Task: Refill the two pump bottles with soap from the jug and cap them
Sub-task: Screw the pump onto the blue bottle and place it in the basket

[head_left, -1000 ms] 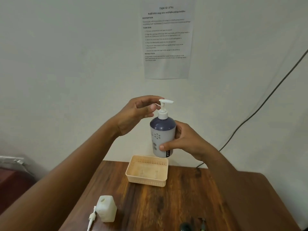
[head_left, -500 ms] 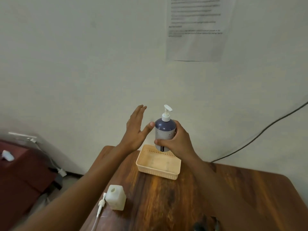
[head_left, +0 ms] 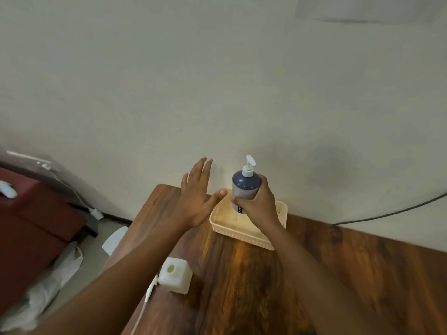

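Capped purple pump bottle [head_left: 245, 187] over cream basket [head_left: 242, 234], gripped in my right hand [head_left: 260, 204]; left hand [head_left: 196, 199] spread flat, holding nothing.

The dark reddish-brown wooden table [head_left: 314, 274] has a smooth, glossy varnished top with visible grain. The cream rectangular plastic basket [head_left: 238, 234] has perforated, matt walls. The blue-grey plastic pump bottle [head_left: 244, 187] looks smooth with a faint sheen, its white plastic pump head [head_left: 249, 165] likewise. The translucent white square plastic bottle [head_left: 175, 278] appears matt. The pale wall [head_left: 217, 81] is matt plaster.
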Motion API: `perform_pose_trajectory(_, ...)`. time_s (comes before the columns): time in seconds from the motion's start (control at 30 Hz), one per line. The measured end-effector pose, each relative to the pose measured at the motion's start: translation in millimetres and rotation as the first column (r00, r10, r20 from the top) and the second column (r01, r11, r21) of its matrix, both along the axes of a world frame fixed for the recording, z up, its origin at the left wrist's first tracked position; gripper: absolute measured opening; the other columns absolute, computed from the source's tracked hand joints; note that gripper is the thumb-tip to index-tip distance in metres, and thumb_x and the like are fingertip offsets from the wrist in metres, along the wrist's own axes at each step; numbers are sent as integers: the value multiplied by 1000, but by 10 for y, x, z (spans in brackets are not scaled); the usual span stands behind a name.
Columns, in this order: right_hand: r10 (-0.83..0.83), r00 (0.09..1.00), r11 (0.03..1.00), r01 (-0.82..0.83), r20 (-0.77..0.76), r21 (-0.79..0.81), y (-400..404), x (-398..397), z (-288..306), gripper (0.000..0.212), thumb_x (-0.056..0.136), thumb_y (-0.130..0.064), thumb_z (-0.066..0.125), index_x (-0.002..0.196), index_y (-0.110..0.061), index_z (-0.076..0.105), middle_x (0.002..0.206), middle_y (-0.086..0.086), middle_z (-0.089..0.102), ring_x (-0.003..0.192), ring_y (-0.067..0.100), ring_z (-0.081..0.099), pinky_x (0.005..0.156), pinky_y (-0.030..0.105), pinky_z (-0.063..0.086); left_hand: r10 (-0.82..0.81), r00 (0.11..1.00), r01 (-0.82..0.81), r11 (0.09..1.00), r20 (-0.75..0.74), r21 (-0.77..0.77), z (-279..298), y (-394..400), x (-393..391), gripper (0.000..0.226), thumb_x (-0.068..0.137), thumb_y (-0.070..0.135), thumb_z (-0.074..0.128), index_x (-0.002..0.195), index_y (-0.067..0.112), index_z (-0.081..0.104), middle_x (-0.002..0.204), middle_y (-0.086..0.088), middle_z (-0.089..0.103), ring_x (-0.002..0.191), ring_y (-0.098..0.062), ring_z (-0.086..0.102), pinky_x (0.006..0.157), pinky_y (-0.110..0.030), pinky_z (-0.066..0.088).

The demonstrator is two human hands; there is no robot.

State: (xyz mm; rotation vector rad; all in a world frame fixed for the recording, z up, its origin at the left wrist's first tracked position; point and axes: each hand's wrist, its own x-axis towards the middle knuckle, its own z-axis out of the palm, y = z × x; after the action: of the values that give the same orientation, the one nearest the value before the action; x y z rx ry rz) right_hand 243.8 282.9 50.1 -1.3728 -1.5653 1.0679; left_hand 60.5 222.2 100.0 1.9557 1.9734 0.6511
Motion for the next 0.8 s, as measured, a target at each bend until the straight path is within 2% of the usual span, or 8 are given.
perform_pose_trajectory(0.07,-15,1000,1000,15,3,-26,99,-63,-177,87,73,-20,92,140,-35,38,130,-17,51,117,6,50,88,9,41,6,998,-9,999,-65,-42,-94,51,-50,81,105,60,37,166,25,-2,174,5,-10,154,-7,-13,128,-52,3)
perform_pose_trajectory(0.13,-39,999,998,40,12,-47,188,-128,-339,88,74,-20,91,143,-31,39,131,-17,50,118,6,48,96,19,42,-17,998,13,998,-62,-58,-231,132,-99,81,104,58,38,166,23,-2,174,2,-10,160,-15,-9,129,-53,2)
perform_pose_trajectory(0.2,-59,998,996,60,17,-62,260,-190,-469,88,74,-18,91,144,-29,40,131,-15,51,118,7,48,96,24,42,-24,996,18,998,-86,-65,-399,218,-155,83,103,61,37,166,23,-1,174,1,-8,161,-17,-5,129,-53,4)
perform_pose_trajectory(0.4,-132,990,988,136,59,-68,467,-367,-822,89,68,-16,95,141,-21,44,137,0,59,115,15,55,94,26,44,-58,994,51,996,-90,-73,-947,439,-313,89,98,74,29,166,24,-1,175,1,-7,161,-19,-5,129,-55,3)
perform_pose_trajectory(0.57,-184,978,978,192,95,-83,595,-489,-1122,87,67,-21,96,137,-22,45,130,-4,59,109,9,52,89,22,43,-54,999,53,997,-6,-55,-1277,539,-340,96,91,82,23,166,24,4,175,0,0,161,-19,-2,128,-57,4)
perform_pose_trajectory(0.7,-216,968,970,227,125,-87,662,-549,-1343,86,65,-19,96,137,-19,48,133,1,60,117,18,58,94,23,44,-44,998,45,999,41,-24,-1474,592,-369,98,90,86,21,165,26,7,175,-1,4,161,-20,2,127,-59,6)
perform_pose_trajectory(0.8,-229,960,969,241,163,-59,675,-585,-1474,86,65,-18,97,136,-17,49,134,4,60,118,20,58,91,19,41,-44,998,45,999,44,-19,-1560,625,-390,98,90,86,22,165,25,9,174,-1,6,161,-21,3,127,-58,6)
